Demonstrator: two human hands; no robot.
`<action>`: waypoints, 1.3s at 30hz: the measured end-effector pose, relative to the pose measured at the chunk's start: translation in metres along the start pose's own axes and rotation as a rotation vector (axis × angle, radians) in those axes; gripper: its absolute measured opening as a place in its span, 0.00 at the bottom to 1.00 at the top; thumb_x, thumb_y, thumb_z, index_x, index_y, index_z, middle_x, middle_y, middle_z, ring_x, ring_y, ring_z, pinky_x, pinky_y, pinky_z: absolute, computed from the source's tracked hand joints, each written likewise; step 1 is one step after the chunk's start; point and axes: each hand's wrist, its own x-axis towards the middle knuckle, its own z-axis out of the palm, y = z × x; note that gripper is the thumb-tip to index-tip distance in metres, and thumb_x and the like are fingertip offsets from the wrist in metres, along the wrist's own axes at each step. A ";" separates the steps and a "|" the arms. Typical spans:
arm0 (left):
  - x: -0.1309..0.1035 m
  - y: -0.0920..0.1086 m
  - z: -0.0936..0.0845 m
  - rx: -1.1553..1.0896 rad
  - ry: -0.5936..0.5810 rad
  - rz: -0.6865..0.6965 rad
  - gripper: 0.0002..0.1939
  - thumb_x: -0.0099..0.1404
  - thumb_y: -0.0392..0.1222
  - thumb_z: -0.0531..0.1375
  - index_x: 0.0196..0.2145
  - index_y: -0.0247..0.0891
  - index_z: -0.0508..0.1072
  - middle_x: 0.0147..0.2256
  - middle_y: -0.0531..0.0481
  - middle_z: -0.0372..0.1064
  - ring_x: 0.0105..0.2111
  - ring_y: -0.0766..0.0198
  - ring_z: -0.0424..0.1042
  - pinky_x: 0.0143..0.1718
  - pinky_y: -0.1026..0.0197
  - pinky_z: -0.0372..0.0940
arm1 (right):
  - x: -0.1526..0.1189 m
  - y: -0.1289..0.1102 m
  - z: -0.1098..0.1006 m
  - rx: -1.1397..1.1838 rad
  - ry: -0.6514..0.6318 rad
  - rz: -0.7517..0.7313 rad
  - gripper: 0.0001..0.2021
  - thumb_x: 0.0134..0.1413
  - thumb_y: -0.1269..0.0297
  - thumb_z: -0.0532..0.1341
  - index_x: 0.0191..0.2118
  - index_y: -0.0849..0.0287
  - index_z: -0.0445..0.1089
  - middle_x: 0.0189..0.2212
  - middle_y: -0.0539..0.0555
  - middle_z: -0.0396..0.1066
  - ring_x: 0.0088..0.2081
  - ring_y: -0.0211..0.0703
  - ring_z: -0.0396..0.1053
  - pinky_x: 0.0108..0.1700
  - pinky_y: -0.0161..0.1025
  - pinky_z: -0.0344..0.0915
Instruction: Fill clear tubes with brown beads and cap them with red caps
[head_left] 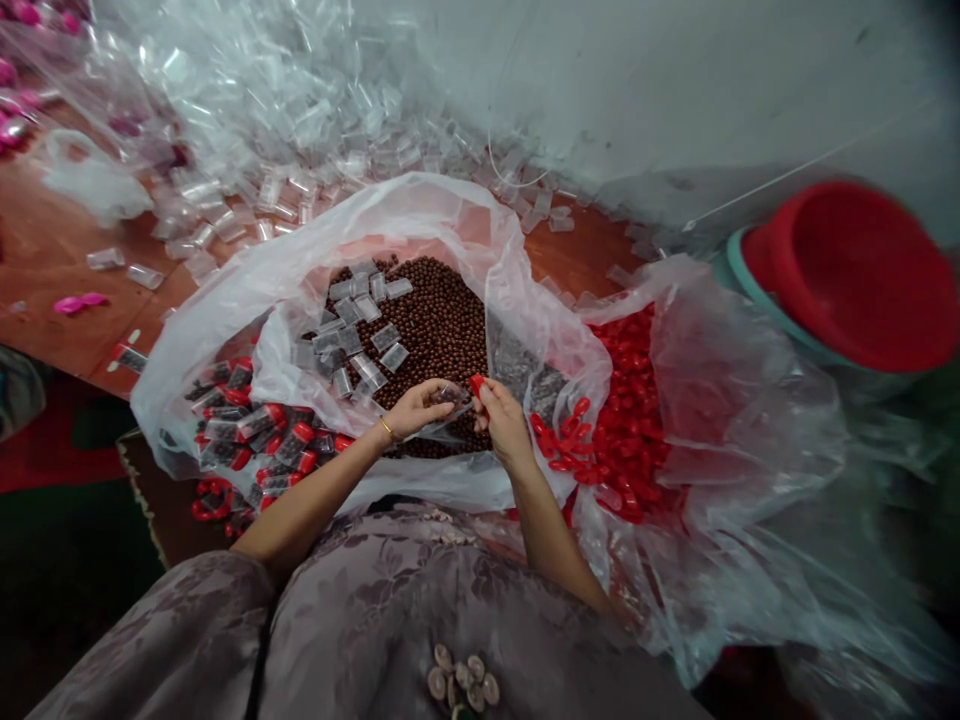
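Over a white plastic bag [442,205] of small brown beads [439,320], my left hand [424,408] is closed on a clear plastic container [452,396]. Close beside it on the right, my right hand [501,418] pinches a red cap [477,384]. The two hands almost meet, and the cap is near the container's end; whether they touch is unclear. Several clear containers [369,370] lie loose on the beads, left of centre. How full the held container is cannot be made out.
Red-capped containers [259,435] are piled at the left. Loose red caps [630,410] fill a clear bag [735,400] at the right. Many clear containers [292,190] heap behind on the orange-brown table [45,250]. A red basin [862,275] stands at the back right.
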 end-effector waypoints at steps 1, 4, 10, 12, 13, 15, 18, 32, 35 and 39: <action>0.000 0.002 0.000 0.036 -0.009 0.031 0.23 0.50 0.48 0.65 0.41 0.34 0.68 0.41 0.45 0.68 0.40 0.62 0.68 0.42 0.60 0.62 | 0.000 -0.001 0.000 0.005 0.002 0.000 0.16 0.50 0.51 0.54 0.39 0.58 0.63 0.19 0.41 0.57 0.14 0.27 0.51 0.16 0.28 0.54; 0.001 0.007 -0.001 0.133 -0.016 0.109 0.22 0.52 0.48 0.64 0.42 0.33 0.68 0.41 0.45 0.68 0.40 0.63 0.67 0.45 0.60 0.60 | -0.001 -0.004 0.000 0.025 -0.008 -0.015 0.17 0.50 0.51 0.54 0.40 0.58 0.64 0.19 0.42 0.57 0.15 0.27 0.51 0.17 0.28 0.54; 0.001 0.010 0.002 0.303 -0.049 0.162 0.22 0.56 0.52 0.59 0.42 0.33 0.67 0.38 0.47 0.67 0.37 0.65 0.66 0.42 0.62 0.60 | -0.005 -0.007 -0.005 -0.166 -0.061 -0.119 0.19 0.53 0.52 0.52 0.44 0.57 0.68 0.21 0.46 0.64 0.19 0.32 0.59 0.21 0.31 0.60; 0.000 0.010 0.005 0.390 -0.053 0.171 0.22 0.57 0.53 0.57 0.42 0.33 0.66 0.36 0.48 0.66 0.36 0.65 0.65 0.41 0.62 0.60 | -0.007 -0.006 -0.007 -0.313 -0.048 -0.213 0.19 0.55 0.53 0.51 0.46 0.56 0.69 0.29 0.50 0.71 0.28 0.37 0.68 0.30 0.35 0.66; 0.000 0.010 0.006 0.430 -0.055 0.178 0.21 0.58 0.53 0.57 0.42 0.33 0.66 0.36 0.48 0.66 0.36 0.65 0.65 0.41 0.62 0.60 | -0.008 -0.005 -0.007 -0.386 -0.032 -0.270 0.18 0.55 0.54 0.51 0.46 0.56 0.69 0.34 0.52 0.72 0.35 0.39 0.69 0.37 0.38 0.67; -0.001 0.011 0.010 0.492 -0.043 0.201 0.21 0.59 0.52 0.55 0.43 0.33 0.66 0.36 0.48 0.66 0.36 0.65 0.64 0.41 0.62 0.60 | -0.011 -0.003 -0.006 -0.508 0.003 -0.369 0.19 0.57 0.57 0.49 0.49 0.56 0.67 0.44 0.55 0.71 0.45 0.42 0.68 0.48 0.42 0.64; -0.003 0.014 0.014 0.560 -0.001 0.214 0.20 0.59 0.51 0.54 0.43 0.31 0.66 0.36 0.47 0.66 0.36 0.64 0.64 0.41 0.62 0.60 | -0.016 -0.001 -0.004 -0.632 -0.009 -0.453 0.20 0.59 0.60 0.46 0.54 0.57 0.63 0.50 0.56 0.67 0.50 0.42 0.66 0.52 0.42 0.62; -0.010 0.024 0.030 0.975 -0.153 0.047 0.15 0.52 0.50 0.60 0.31 0.35 0.70 0.24 0.55 0.66 0.25 0.70 0.62 0.27 0.69 0.55 | -0.020 -0.024 -0.017 -0.498 0.097 -0.418 0.22 0.59 0.54 0.45 0.33 0.59 0.74 0.22 0.53 0.69 0.27 0.38 0.68 0.32 0.36 0.64; -0.013 0.033 0.038 1.156 -0.263 0.031 0.10 0.52 0.45 0.58 0.30 0.37 0.71 0.23 0.55 0.67 0.23 0.70 0.64 0.26 0.69 0.54 | -0.015 -0.020 -0.003 -0.151 0.115 -0.210 0.27 0.59 0.49 0.39 0.36 0.59 0.71 0.22 0.50 0.64 0.19 0.33 0.59 0.23 0.34 0.59; -0.018 0.038 0.050 1.309 -0.295 -0.006 0.10 0.51 0.43 0.57 0.31 0.38 0.71 0.25 0.52 0.69 0.25 0.65 0.67 0.26 0.67 0.56 | -0.012 -0.016 0.005 -0.006 -0.126 -0.013 0.32 0.57 0.46 0.33 0.50 0.57 0.65 0.33 0.53 0.67 0.28 0.35 0.65 0.34 0.36 0.64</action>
